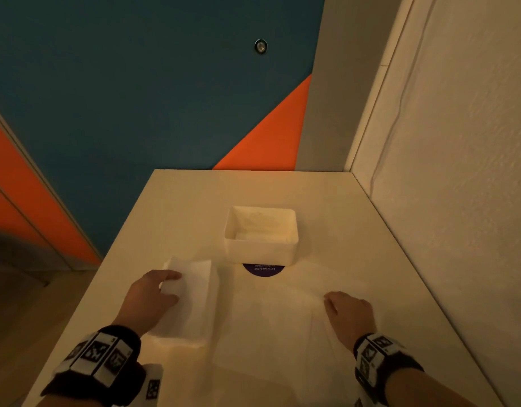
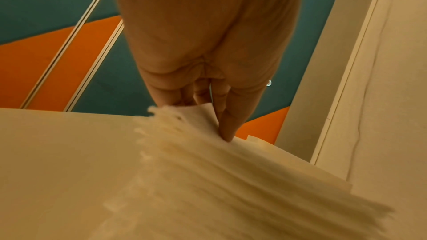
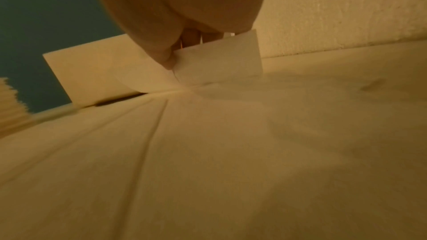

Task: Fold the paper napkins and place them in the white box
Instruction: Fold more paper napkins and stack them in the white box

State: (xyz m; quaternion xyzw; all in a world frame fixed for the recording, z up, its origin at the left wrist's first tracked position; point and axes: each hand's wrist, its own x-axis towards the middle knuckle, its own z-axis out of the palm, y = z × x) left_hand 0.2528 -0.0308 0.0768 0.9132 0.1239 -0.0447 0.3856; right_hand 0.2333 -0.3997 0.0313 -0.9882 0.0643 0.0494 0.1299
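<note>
Napkin paper's thin, limp, tearable: your right hand [image 1: 348, 314] pinches the spread white sheet's [image 1: 271, 318] corner; left hand [image 1: 152, 292] fingers grip the white napkin stack [image 1: 191, 301].

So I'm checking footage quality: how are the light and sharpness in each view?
Head view: dim orange cast, white box sharp. Left wrist view: napkin stack smeared. Right wrist view: soft, murky, napkin featureless.
</note>
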